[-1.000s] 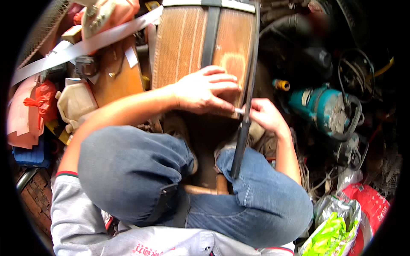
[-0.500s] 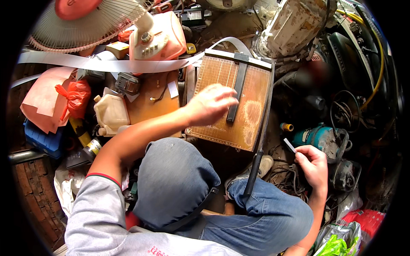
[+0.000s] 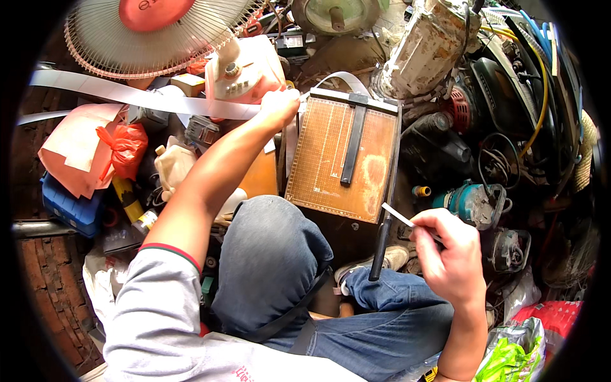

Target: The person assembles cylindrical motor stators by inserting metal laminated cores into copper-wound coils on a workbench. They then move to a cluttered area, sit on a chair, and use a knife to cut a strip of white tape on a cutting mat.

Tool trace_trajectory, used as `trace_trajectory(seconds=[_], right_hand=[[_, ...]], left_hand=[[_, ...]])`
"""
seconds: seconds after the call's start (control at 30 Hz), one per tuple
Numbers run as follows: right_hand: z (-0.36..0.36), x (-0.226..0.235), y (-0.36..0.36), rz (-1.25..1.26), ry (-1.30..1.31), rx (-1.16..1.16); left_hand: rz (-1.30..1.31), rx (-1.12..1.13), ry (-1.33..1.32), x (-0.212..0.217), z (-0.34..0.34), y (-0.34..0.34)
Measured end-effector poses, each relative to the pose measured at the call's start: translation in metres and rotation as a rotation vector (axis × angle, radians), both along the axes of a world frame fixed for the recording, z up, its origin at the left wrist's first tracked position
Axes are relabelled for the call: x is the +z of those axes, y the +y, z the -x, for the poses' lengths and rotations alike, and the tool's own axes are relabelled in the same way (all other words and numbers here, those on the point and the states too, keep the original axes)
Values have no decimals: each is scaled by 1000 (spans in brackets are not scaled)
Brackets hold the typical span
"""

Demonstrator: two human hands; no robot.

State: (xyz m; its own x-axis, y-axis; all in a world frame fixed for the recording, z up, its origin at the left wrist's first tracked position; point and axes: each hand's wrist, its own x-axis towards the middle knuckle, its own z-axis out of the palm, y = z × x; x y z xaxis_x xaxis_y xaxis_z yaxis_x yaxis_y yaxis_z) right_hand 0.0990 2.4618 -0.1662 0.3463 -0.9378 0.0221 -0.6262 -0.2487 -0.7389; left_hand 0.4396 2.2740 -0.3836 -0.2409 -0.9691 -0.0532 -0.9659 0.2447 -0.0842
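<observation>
In front of me lies a guillotine paper cutter (image 3: 324, 146) with a brown gridded board, a black sliding bar (image 3: 354, 143) and a black-handled blade arm (image 3: 380, 248) lowered along its right edge. My left hand (image 3: 282, 107) is closed on a long white strip (image 3: 146, 99) beside the cutter's far left corner; the fingertips are partly hidden. From there the strip loops up and onto the far end of the board. Between the thumb and fingers of my right hand (image 3: 449, 251) is a short, narrow white strip (image 3: 398, 214), held just right of the blade handle.
A fan (image 3: 159, 32) with a pink base stands at the far left. Nearby are an orange-red bag (image 3: 121, 153), a blue case (image 3: 71, 204) and a beige jug (image 3: 175, 165). Teal power tools (image 3: 471, 202), hoses and cables crowd the right. A dirty motor-like cylinder (image 3: 426, 51) stands behind the cutter.
My left hand has moved from above the cutter board, up and left to the long strip, and closed. My right hand has come left and nearer the blade handle, still holding the short strip.
</observation>
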Motion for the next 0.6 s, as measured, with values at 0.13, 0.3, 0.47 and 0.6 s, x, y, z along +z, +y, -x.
trace_trajectory(seconds=[0.13, 0.3, 0.47, 0.6], right_hand=[[8, -17, -9, -101, -62, -64], [17, -38, -23, -102, -113, -222], [13, -54, -36, -80, -309, -305], [4, -58, -51, -90, -480, -221]], left_hand=[[-147, 49, -79, 16, -10, 1], [-265, 306, 66, 98, -19, 14], [-269, 46, 207, 175, -38, 37], [-224, -161, 265, 237, -11, 72]])
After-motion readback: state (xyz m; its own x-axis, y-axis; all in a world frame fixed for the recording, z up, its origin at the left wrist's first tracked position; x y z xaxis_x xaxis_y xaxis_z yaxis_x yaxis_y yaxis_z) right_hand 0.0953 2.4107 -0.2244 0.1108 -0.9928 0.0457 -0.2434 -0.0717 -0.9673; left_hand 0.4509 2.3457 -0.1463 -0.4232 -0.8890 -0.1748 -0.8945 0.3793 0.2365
